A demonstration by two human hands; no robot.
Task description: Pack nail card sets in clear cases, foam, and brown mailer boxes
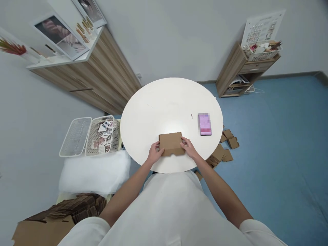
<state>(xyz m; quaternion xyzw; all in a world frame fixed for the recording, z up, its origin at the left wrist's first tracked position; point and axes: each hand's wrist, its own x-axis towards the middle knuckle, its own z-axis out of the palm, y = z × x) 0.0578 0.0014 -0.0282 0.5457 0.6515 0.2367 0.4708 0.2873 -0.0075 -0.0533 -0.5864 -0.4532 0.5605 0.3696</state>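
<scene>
A small closed brown cardboard box (171, 143) lies on the round white table (164, 106), near its front edge. My left hand (155, 153) grips the box's left end, fingers curled round the side. My right hand (189, 147) presses on the box's right end, fingers bent over its top edge. A small pink packet (204, 124) lies on the table to the right of the box, apart from both hands.
Two white perforated baskets (87, 135) stand left of the table, one holding small packets. A white padded sheet (94, 172) lies below them. Flat cardboard blanks (77, 205) sit in a carton at lower left. Folded boxes (225, 147) lie on the blue floor at right. Wooden cabinets stand behind.
</scene>
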